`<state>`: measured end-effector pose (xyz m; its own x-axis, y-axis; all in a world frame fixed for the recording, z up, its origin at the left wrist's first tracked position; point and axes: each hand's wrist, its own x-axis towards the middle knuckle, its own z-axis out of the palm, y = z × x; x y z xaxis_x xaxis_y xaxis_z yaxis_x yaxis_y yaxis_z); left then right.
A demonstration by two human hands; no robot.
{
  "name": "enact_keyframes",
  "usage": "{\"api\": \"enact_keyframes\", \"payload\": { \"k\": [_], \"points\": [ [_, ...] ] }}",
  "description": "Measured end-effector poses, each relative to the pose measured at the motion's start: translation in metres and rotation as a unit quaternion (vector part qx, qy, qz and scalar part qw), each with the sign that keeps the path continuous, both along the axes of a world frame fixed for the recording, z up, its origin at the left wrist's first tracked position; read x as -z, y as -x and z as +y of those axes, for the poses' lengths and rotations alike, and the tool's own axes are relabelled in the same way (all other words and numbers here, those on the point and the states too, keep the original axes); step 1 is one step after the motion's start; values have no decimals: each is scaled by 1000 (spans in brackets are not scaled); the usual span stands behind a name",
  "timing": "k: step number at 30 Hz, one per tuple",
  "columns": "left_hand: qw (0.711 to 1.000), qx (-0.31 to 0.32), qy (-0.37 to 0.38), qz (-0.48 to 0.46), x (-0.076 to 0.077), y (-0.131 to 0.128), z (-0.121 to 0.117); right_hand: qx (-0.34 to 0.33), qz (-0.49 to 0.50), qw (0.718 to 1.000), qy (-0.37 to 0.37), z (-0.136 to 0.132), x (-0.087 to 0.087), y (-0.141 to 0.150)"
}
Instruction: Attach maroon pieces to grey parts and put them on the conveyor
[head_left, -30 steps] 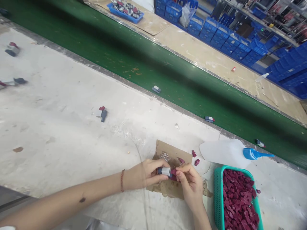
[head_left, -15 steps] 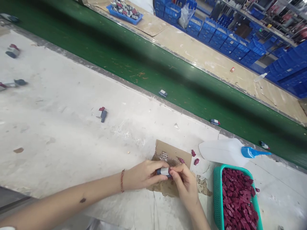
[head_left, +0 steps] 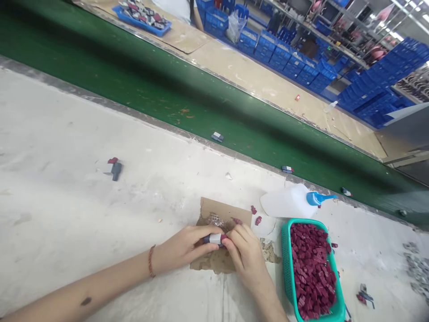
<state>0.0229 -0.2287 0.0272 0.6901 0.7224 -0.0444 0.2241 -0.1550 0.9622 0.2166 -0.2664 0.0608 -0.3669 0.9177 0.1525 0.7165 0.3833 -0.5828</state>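
Worktable point(head_left: 67, 232), whitish and scuffed, filled the foreground. Green conveyor belt point(head_left: 140, 100) crossed from ten o'clock toward three. Blue crates point(head_left: 294, 65) stood at one; teal basket point(head_left: 287, 264) at four. Left hand point(head_left: 187, 246) gripped grey-and-navy part point(head_left: 215, 239) at six; right hand point(head_left: 247, 255) pinched its maroon end.

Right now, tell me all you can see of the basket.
The basket is teal, plastic by its look, roughly rectangular with rounded corners, a smooth rim and small holes through its side wall. It stands upright on the bench, right of the right hand, which does not touch it. Dark red parts fill much of it, hiding most of its floor.
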Motion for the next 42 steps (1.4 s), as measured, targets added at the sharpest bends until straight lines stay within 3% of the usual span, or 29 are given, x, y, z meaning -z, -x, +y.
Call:
{"api": "enact_keyframes", "payload": {
  "k": [2, 4, 6, 8, 10, 14, 17, 19, 22, 25, 27, 31, 36, 39, 42],
  "points": [
    [999, 21, -37, -7, -2, 2, 3, 30, 8, 999, 22, -7, -15, -15],
    [997, 20, -71, -8, -5, 7, 11, 137, 9, 990, 22, -16, -29, -38],
    [997, -17, -79, 10, -9, 14, 26, 300, -50, 953, -2, -26, -37, -67],
    [992, -88, -84, 39, -12, 21, 50, 399, -137, 907, 17, -34, -36, -93],
    [978, -167, -110, 64, -11, 26, 82, 426, -198, 881, 53, -39, -28, -112],
    [935, -282, -190, 104, 5, 25, 154, 436, -240, 863, 88, -39, -13, -125],
    [915, -300, -227, 145, 18, 14, 197, 446, -243, 857, 88, -37, -10, -126],
    [899, -316, -258, 157, 23, 3, 213, 451, -240, 855, 86, -36, -10, -125],
    [881, -294, -329, 171, 25, -20, 219, 452, -226, 860, 75, -36, -11, -124],
    [901, -184, -355, 165, 28, -46, 214, 444, -190, 874, 53, -38, -11, -123],
    [917, -146, -338, 150, 30, -62, 213, 449, -137, 882, 43, -40, -11, -123],
    [935, -157, -299, 113, 31, -81, 217, 474, 59, 878, 34, -42, -16, -120],
    [955, -196, -221, 21, 25, -86, 215, 495, 274, 824, 15, -43, -24, -110],
    [962, -227, -143, -45, 22, -81, 199, 466, 364, 806, 10, -44, -25, -101],
    [968, -227, -58, -92, 17, -66, 168, 408, 409, 816, 18, -42, -26, -89]
  ]
}}
